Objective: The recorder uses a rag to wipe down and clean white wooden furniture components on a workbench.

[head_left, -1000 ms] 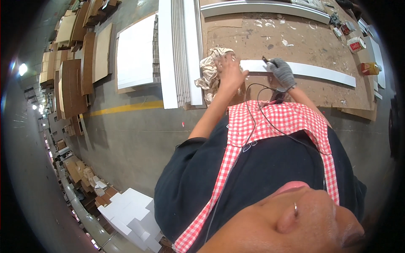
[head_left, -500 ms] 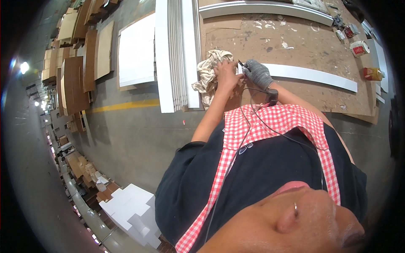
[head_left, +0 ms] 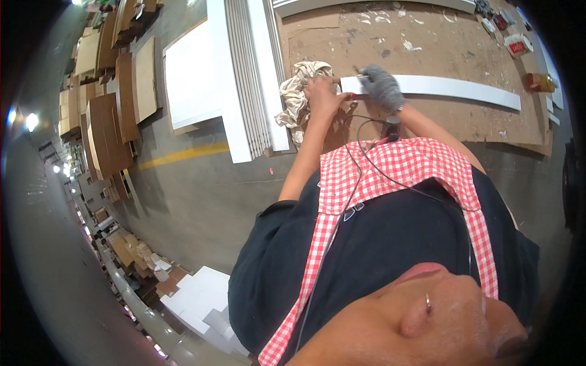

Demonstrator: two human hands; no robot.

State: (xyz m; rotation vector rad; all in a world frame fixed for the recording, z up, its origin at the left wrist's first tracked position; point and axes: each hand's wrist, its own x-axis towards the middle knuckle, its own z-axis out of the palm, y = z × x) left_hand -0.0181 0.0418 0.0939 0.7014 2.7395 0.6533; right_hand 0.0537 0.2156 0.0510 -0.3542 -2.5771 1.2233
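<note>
A long white strip (head_left: 452, 90) lies on the brown work surface, reaching to the right. At its left end is my bare left hand (head_left: 323, 93), its thumb along the near edge and fingers by the end, pinching it. Under and beside that hand a crumpled cream cloth (head_left: 297, 91) is bunched up. My right hand (head_left: 383, 89), in a grey knitted glove, is closed over the strip a little right of its end. A slim pen-like tool (head_left: 361, 75) sticks out from the gloved fingers; its tip is too blurred to make out.
White long boards (head_left: 247, 79) are stacked left of the cloth. Another white strip (head_left: 378, 5) lies along the far side. A white and red can (head_left: 517, 45) and an amber bottle (head_left: 539, 82) stand at the right. White panels (head_left: 194, 79) lie further left.
My gloved right hand has moved from the strip's left end slightly right and away from my left hand, with the slim tool. My left hand stays at the strip's end.
</note>
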